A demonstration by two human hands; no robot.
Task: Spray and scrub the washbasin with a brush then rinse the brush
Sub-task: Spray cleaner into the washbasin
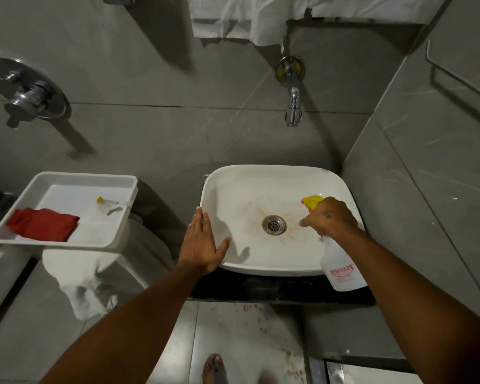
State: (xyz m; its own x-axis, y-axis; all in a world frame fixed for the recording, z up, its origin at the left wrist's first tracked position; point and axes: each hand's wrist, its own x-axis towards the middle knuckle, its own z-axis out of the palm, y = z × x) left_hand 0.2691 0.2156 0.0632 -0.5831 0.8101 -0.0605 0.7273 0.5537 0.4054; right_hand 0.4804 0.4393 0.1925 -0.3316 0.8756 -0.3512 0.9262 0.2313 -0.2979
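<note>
The white washbasin (263, 184) sits on a dark counter, with brown stains around its metal drain (273, 224). My right hand (333, 217) grips a white spray bottle (341, 268) with a yellow nozzle, held over the basin's right side and aimed toward the drain. My left hand (203, 242) lies flat with fingers apart on the basin's left rim, holding nothing. A small brush (110, 205) with a yellow tip lies in a white tray (67, 243) to the left.
A red cloth (43, 224) lies in the tray, which rests on a toilet tank. A chrome tap (293, 102) projects from the wall above the basin. A shower valve (28, 91) is mounted at the left. Grey tiled wall closes in on the right.
</note>
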